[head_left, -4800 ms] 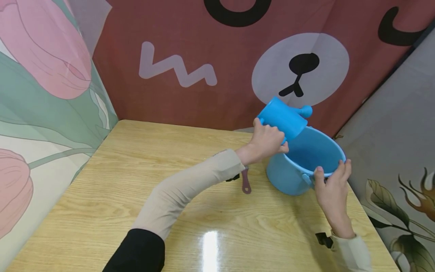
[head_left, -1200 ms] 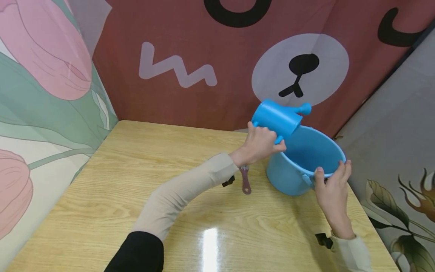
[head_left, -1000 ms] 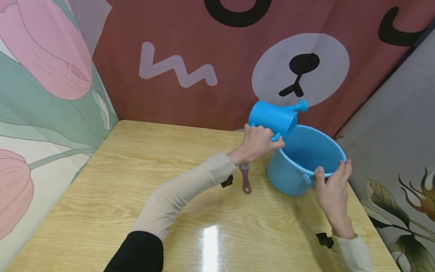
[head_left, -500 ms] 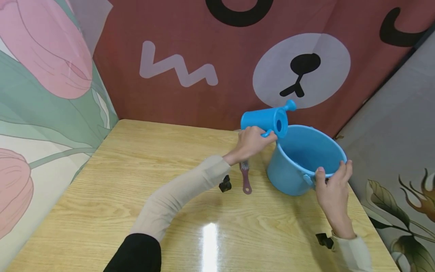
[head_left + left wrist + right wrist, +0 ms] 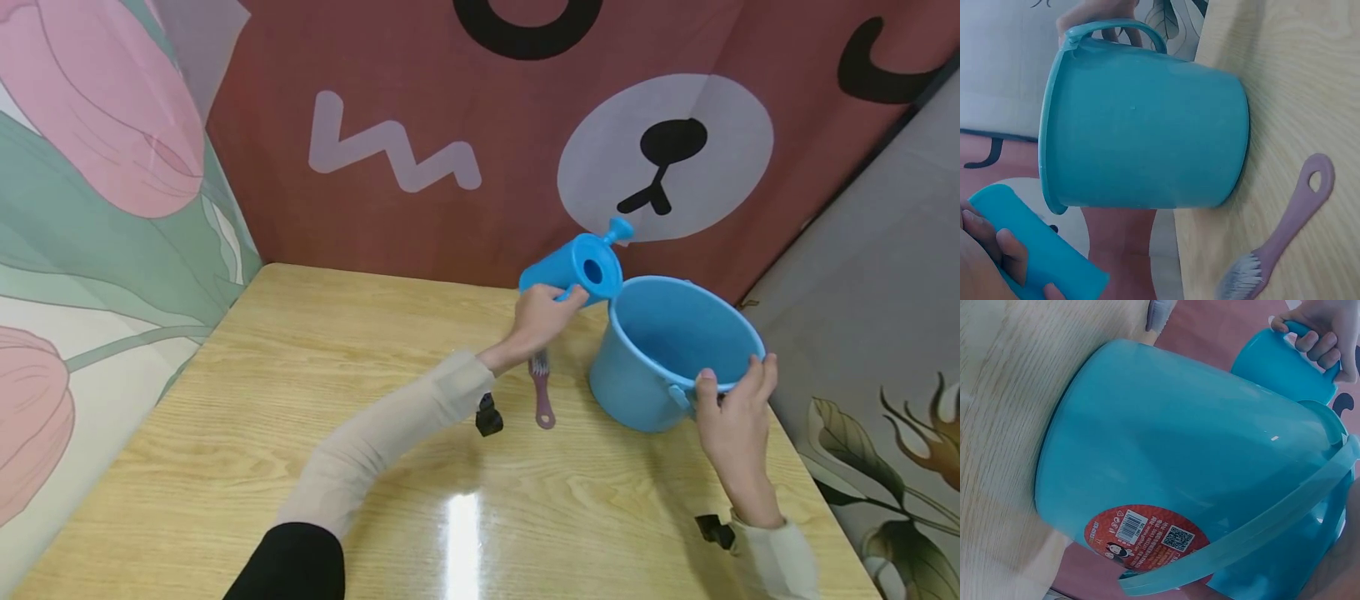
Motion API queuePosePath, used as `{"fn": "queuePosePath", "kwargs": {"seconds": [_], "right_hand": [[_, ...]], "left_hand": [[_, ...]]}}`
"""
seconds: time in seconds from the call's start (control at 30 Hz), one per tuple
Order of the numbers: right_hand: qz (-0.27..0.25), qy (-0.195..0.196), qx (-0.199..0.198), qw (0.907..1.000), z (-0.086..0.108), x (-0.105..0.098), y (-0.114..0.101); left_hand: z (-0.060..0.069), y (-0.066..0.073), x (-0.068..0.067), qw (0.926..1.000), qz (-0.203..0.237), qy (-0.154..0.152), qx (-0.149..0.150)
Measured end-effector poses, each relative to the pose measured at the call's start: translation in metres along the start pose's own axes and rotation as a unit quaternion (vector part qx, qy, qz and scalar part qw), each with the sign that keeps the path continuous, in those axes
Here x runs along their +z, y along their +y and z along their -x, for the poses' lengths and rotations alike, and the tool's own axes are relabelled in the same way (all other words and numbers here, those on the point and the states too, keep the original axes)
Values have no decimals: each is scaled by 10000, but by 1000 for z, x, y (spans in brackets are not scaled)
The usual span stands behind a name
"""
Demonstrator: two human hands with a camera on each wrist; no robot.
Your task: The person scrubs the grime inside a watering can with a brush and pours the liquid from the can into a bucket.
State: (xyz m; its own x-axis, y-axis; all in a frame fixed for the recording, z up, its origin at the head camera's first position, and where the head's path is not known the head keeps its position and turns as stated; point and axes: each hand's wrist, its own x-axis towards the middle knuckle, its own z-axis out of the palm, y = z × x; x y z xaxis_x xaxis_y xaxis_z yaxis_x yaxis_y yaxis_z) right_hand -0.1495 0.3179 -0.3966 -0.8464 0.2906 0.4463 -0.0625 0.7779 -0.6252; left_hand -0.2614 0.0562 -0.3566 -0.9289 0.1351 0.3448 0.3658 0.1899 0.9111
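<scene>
My left hand (image 5: 540,320) grips the handle of a bright blue watering can (image 5: 551,271). Tilted, the can hangs just left of the bucket's rim, its round filling hole facing the head camera and its spout pointing up and right. A light blue bucket (image 5: 628,392) stands upright on the table. At the bucket's near right rim, my right hand (image 5: 738,429) holds on, thumb and fingers over the edge. The right wrist view shows the bucket's bail handle (image 5: 1260,528) hanging down its side, and a red label (image 5: 1141,534).
A brush with a mauve handle (image 5: 543,402) lies on the wooden table (image 5: 420,517), left of the bucket; the left wrist view shows its pale bristles (image 5: 1242,278). A printed bear curtain (image 5: 390,225) hangs behind the table, with a grey patterned cloth (image 5: 870,333) at right.
My left hand has drawn the watering can left, away from over the bucket, and turned it so its filling hole shows. My right hand and the bucket have stayed in place.
</scene>
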Motion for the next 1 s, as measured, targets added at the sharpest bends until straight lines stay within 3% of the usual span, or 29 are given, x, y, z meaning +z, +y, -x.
{"fn": "queuePosePath", "kwargs": {"seconds": [0.2,0.4,0.67,1.0], "right_hand": [[44,-60,-14,10000,-2,-1,-3],[70,-155,60,9998,-3,-2,-4],[40,-195,114,9997,-1,-3,-4],[55,-207,143,9997,-3,-2,-2]], "left_hand": [[4,-8,-11,9991,315,238,-164],[10,-19,-26,9960,842,163,-259],[16,-26,-43,9885,1305,219,-733],[24,-37,-68,9863,1362,424,-823]]}}
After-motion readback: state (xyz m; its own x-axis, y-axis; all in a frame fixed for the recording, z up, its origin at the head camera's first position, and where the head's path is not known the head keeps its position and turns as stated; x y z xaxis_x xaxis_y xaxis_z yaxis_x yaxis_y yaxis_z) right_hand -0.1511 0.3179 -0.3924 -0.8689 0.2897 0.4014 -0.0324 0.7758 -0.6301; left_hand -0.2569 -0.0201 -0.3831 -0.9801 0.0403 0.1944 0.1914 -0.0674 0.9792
